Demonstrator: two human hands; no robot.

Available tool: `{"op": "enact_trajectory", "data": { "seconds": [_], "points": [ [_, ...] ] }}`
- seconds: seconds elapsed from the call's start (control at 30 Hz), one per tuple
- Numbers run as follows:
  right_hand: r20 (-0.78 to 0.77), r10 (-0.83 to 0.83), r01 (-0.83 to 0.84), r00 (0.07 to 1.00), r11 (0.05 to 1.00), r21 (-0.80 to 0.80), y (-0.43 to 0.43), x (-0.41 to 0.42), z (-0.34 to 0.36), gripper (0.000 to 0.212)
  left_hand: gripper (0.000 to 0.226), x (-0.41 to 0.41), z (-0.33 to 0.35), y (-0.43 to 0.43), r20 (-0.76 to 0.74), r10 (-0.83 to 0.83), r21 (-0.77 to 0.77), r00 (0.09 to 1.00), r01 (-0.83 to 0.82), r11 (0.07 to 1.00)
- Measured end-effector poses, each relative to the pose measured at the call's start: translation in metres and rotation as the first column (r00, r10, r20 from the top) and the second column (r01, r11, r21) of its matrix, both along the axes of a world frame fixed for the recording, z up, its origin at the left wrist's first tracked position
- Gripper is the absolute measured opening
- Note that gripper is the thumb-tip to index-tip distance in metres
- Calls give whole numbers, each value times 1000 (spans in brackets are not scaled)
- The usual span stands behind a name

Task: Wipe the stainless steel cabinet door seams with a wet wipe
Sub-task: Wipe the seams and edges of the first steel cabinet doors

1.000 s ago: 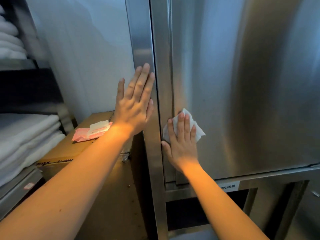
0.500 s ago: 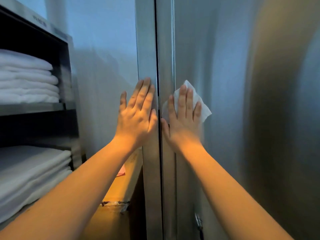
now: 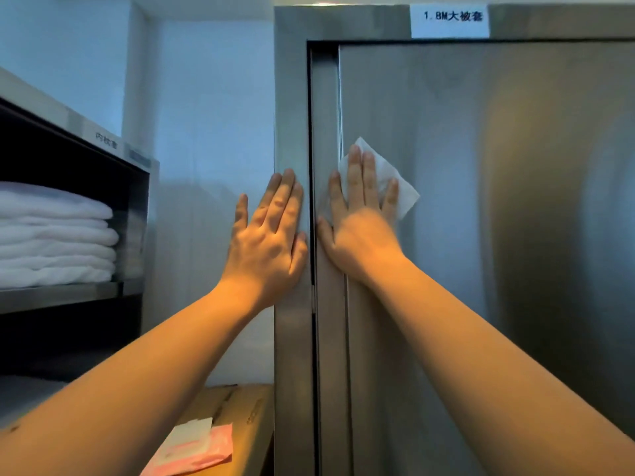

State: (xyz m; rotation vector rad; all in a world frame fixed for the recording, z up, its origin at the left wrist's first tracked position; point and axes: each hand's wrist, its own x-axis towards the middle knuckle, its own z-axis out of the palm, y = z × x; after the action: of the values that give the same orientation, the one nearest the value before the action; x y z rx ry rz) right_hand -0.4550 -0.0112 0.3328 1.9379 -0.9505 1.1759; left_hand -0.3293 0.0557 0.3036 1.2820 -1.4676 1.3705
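While the person faces the cabinet door [image 3: 498, 235], both arms reach up to it at about the same height. The left hand [image 3: 268, 242] lies flat on the steel frame [image 3: 292, 97] with its fingers straight and holds nothing; its little finger spreads out past the frame's edge, in front of the pale wall [image 3: 206, 132]. The right hand [image 3: 360, 231] is just as flat, fingers straight and close together, pressing a white wet wipe [image 3: 405, 192] against the door. The wipe sits under the fingers on the left part of the door, with corners sticking out above and to the right of them. A dark vertical seam [image 3: 312, 132] between frame and door runs up between the two hands (the thumbs nearly meet across it).

A white label [image 3: 450, 20] with printed characters is stuck on the frame above the door. To the left, a dark shelf [image 3: 62, 297] carries folded white linen [image 3: 55, 235]. Low down beside the cabinet stands a cardboard box [image 3: 247, 417], and a pink pack of wipes [image 3: 196, 448] lies on its top.
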Motion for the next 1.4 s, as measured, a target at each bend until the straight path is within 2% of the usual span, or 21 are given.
{"op": "enact_trajectory", "data": {
  "seconds": [0.13,0.33,0.6,0.8,0.9,1.17,1.33,1.4],
  "points": [
    [12,2,-1,1000,1000,-21,2,0,22,64,70,2,25,-5,-35,-43,-8,998,43,999],
    [32,-10,12,999,999,-47,3,1,50,64,66,3,26,-9,1,-126,-75,992,125,989],
    [54,-19,22,998,998,-53,3,5,84,62,55,3,44,0,104,-90,-142,990,105,984],
    [78,-9,16,997,995,-98,2,10,102,62,72,11,42,-10,35,-188,-51,982,190,980],
    [51,-3,10,999,991,-136,-1,9,110,63,69,13,44,-14,20,-172,-29,985,173,985],
    [95,265,-242,960,949,-203,0,7,111,60,68,14,43,-13,3,-169,-4,986,169,986],
    [6,410,-402,912,896,-190,11,18,121,62,70,13,43,-13,20,-194,-23,981,195,981],
    [-9,415,-411,910,896,-168,11,25,123,62,72,13,44,-13,22,-203,-18,979,204,979]
  ]
}}
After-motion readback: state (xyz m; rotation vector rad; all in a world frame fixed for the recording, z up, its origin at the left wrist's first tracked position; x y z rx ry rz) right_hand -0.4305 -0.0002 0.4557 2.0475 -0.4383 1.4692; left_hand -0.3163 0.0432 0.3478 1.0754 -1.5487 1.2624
